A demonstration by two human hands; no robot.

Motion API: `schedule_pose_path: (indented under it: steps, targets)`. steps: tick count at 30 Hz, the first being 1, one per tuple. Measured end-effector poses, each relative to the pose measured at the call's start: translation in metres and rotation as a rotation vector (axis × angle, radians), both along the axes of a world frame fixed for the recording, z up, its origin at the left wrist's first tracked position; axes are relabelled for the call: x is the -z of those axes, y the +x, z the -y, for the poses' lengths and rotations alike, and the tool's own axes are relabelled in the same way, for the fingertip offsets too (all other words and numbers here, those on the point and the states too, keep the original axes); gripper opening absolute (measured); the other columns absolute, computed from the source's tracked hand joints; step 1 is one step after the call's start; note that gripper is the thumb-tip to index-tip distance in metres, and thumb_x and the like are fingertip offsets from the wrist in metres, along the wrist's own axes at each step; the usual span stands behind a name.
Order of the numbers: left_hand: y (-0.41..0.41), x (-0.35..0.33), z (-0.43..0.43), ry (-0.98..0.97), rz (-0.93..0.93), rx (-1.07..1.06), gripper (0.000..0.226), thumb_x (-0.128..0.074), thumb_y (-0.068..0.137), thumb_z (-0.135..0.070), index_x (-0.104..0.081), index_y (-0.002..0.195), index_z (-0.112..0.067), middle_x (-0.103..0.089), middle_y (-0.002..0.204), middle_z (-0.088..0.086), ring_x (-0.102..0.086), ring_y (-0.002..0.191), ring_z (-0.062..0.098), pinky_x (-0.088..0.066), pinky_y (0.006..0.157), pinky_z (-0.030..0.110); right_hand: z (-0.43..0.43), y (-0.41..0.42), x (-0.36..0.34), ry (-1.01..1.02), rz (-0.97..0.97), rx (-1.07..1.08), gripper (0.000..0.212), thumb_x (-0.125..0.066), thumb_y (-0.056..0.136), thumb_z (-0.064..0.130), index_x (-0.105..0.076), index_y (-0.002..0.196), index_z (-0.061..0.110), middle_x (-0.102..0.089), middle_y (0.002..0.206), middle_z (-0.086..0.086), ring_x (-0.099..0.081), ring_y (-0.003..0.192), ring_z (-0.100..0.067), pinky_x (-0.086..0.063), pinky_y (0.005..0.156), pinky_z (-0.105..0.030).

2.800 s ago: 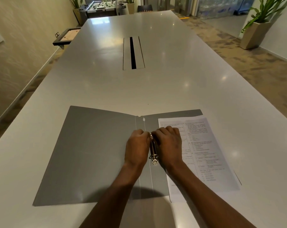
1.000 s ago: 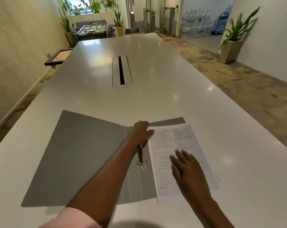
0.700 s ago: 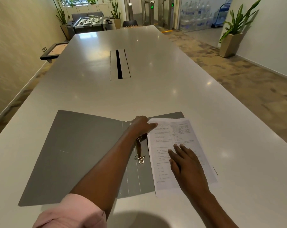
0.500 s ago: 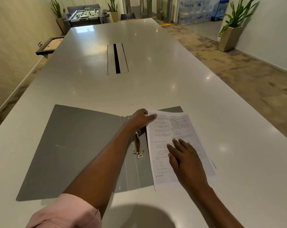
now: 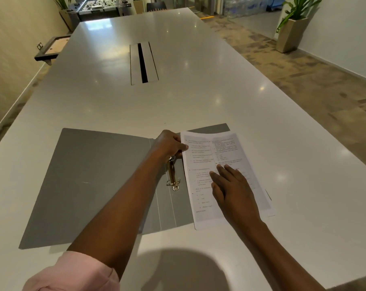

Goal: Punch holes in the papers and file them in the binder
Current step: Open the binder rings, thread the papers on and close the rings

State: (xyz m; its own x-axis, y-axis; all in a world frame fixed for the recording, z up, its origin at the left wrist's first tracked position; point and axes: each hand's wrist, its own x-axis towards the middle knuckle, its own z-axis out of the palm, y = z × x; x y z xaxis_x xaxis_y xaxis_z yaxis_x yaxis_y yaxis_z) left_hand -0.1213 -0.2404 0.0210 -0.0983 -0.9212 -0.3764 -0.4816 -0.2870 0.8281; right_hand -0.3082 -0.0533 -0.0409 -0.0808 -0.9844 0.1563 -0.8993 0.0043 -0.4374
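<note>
A grey binder (image 5: 98, 177) lies open and flat on the white table. Its brass ring clip (image 5: 173, 177) runs along the spine, the rings parted. A stack of printed papers (image 5: 211, 156) rests on the binder's right half, its near edge overhanging onto the table. My left hand (image 5: 169, 143) reaches across the spine and pinches the papers' far left corner, which lifts slightly. My right hand (image 5: 230, 185) lies flat on the middle of the papers, fingers spread, pressing them down.
The long white table (image 5: 198, 97) stretches far ahead, with a cable slot (image 5: 143, 63) in its middle. A dark shelf (image 5: 51, 49) juts from the left wall. A potted plant (image 5: 291, 32) stands on the floor at the right.
Both hands left the ring clip. The left hand went to the papers' far left corner and the right hand flat onto the sheets. The papers have shifted slightly toward the rings.
</note>
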Motion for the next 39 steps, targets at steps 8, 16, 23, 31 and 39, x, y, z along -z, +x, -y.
schedule_pose_path:
  steps: [8, 16, 23, 31, 39]
  targets:
    - [0.003, 0.001, 0.001, 0.011, -0.014, 0.029, 0.007, -0.079, 0.090, -0.002, -0.074, 0.092, 0.003, -0.082, 0.104, 0.012, -0.083, 0.086, 0.026, -0.067, 0.084, 0.046, 0.001, 0.000, -0.001, -0.006, 0.009, 0.019, 0.041, -0.048, 0.105, 0.037, -0.059, 0.144, 0.030, -0.050, 0.156, 0.004, -0.040, 0.149, -0.019, -0.025, 0.126, -0.043]
    - [0.008, -0.005, 0.001, 0.028, -0.020, 0.174, 0.013, -0.072, 0.096, -0.001, -0.077, 0.107, 0.003, -0.082, 0.108, 0.013, -0.082, 0.092, 0.026, -0.067, 0.088, 0.043, 0.000, 0.001, -0.003, -0.003, -0.007, 0.009, 0.041, -0.048, 0.106, 0.036, -0.059, 0.144, 0.029, -0.051, 0.155, 0.002, -0.040, 0.149, -0.020, -0.024, 0.127, -0.042]
    - [0.015, -0.007, 0.005, 0.061, -0.053, 0.212, 0.018, -0.067, 0.097, 0.005, -0.074, 0.113, 0.009, -0.081, 0.107, 0.018, -0.081, 0.083, 0.025, -0.065, 0.091, 0.046, 0.001, 0.000, -0.006, 0.017, 0.020, 0.005, 0.041, -0.049, 0.106, 0.036, -0.057, 0.145, 0.029, -0.049, 0.157, 0.002, -0.038, 0.150, -0.019, -0.021, 0.127, -0.040]
    - [0.012, -0.002, 0.005, 0.070, -0.109, 0.153, 0.009, -0.072, 0.093, 0.006, -0.075, 0.102, 0.007, -0.081, 0.106, 0.020, -0.082, 0.092, 0.035, -0.065, 0.090, 0.049, 0.003, -0.008, -0.007, 0.023, 0.046, 0.003, 0.041, -0.051, 0.106, 0.035, -0.057, 0.146, 0.028, -0.048, 0.157, 0.004, -0.037, 0.151, -0.017, -0.022, 0.127, -0.040]
    - [0.015, 0.002, 0.010, 0.090, -0.072, 0.204, 0.016, -0.065, 0.098, 0.007, -0.074, 0.110, 0.011, -0.080, 0.112, 0.018, -0.082, 0.091, 0.030, -0.065, 0.092, 0.047, 0.004, -0.006, -0.007, 0.027, 0.042, -0.014, 0.042, -0.051, 0.106, 0.035, -0.056, 0.147, 0.029, -0.047, 0.158, 0.004, -0.036, 0.151, -0.017, -0.015, 0.125, -0.033]
